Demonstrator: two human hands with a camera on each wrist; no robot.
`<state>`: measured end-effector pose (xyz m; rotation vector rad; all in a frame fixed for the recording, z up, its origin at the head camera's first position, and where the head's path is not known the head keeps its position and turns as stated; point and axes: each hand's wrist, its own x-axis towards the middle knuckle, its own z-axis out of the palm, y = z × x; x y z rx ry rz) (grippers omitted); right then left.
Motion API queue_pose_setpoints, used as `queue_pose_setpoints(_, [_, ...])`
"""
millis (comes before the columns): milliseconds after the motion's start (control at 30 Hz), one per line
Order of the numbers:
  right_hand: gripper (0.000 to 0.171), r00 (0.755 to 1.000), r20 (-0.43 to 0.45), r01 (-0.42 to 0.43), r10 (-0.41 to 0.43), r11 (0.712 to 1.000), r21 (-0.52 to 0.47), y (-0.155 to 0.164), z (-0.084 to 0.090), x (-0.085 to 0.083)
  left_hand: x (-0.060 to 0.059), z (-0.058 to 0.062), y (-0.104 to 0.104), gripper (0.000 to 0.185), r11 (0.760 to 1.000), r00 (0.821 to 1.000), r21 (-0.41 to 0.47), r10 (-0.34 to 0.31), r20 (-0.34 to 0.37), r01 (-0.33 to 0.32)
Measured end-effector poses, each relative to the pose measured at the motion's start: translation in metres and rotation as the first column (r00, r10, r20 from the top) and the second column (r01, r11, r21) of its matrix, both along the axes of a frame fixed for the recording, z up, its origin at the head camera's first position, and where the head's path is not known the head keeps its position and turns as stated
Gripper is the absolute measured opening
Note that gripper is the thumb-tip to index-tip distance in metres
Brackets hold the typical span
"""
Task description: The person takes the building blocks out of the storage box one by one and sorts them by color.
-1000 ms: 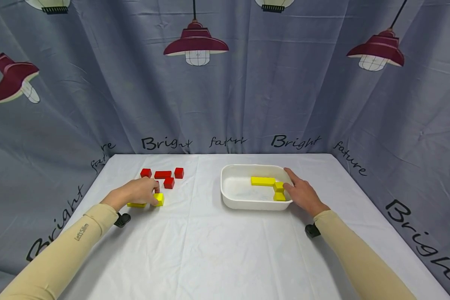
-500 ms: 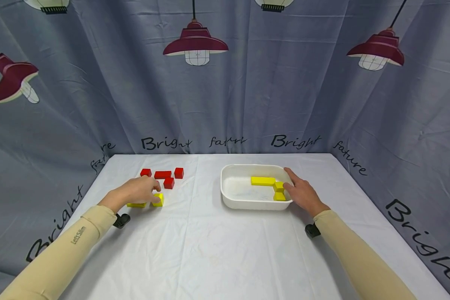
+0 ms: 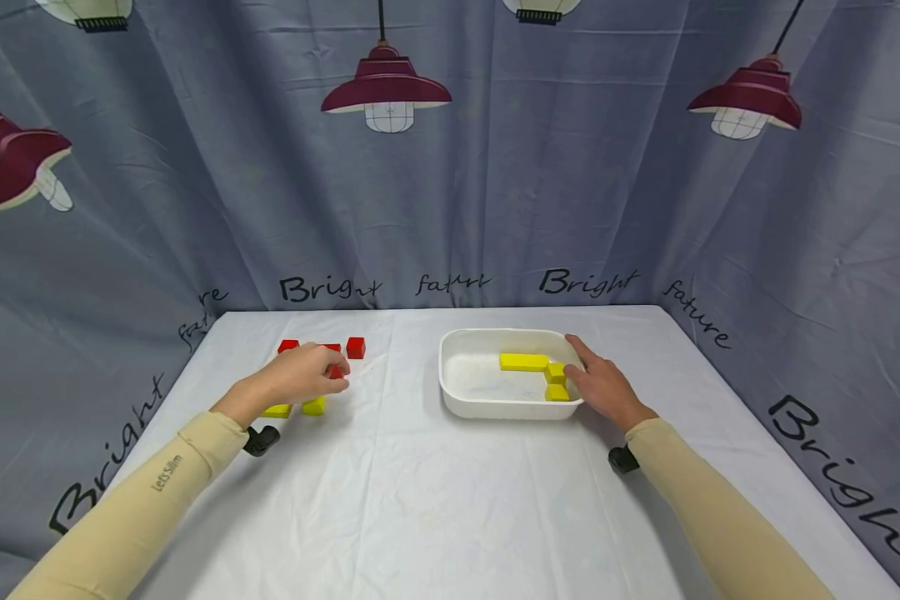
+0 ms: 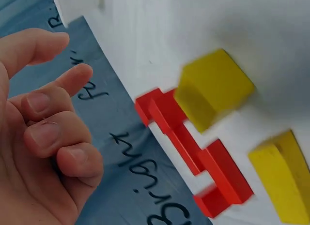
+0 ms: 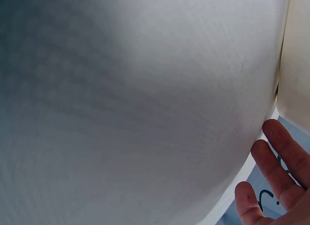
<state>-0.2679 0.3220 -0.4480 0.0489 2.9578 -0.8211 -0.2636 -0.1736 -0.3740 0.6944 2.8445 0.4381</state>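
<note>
My left hand (image 3: 296,375) hovers over the left of the table with nothing in its grasp. In the left wrist view its thumb and index finger stand apart, the other fingers loosely bent. Just beneath are a yellow cube (image 4: 213,84) and a longer yellow block (image 4: 286,176). Several red blocks (image 4: 225,172) lie beyond, partly hidden by the hand in the head view. My right hand (image 3: 607,387) holds the right rim of a white plastic box (image 3: 450,400), thumb over the inner side, fingers outside. Inside lie a long yellow block (image 3: 523,362) and two small yellow blocks (image 3: 557,392).
A white cloth (image 3: 435,492) covers the table. Grey-blue curtains (image 3: 480,183) printed with lamps and lettering hang behind and at both sides. Between the loose blocks and the box there is a stretch of bare cloth.
My left hand has let go of the small yellow cube and moved slightly right, now covering part of the red blocks. The right hand and the box have stayed put.
</note>
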Motion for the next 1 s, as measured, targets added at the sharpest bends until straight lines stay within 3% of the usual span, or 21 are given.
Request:
queue_pose_setpoints(500, [0.067, 1.000, 0.006, 0.013, -0.013, 1.000, -0.009, 0.001, 0.000, -0.001, -0.005, 0.005, 0.051, 0.020, 0.995, 0.991, 0.012, -0.101, -0.087, 0.102])
queue_pose_setpoints(733, [0.067, 1.000, 0.005, 0.013, -0.013, 1.000, -0.013, 0.001, 0.001, 0.000, -0.011, 0.013, 0.082, 0.020, 0.990, 0.986, 0.006, -0.142, -0.092, 0.144])
queue_pose_setpoints(1000, [0.067, 1.000, 0.018, 0.017, -0.017, 1.000, -0.006, 0.000, 0.001, 0.000, -0.013, 0.024, 0.119, 0.023, 0.984, 0.973, -0.026, -0.178, -0.145, 0.176])
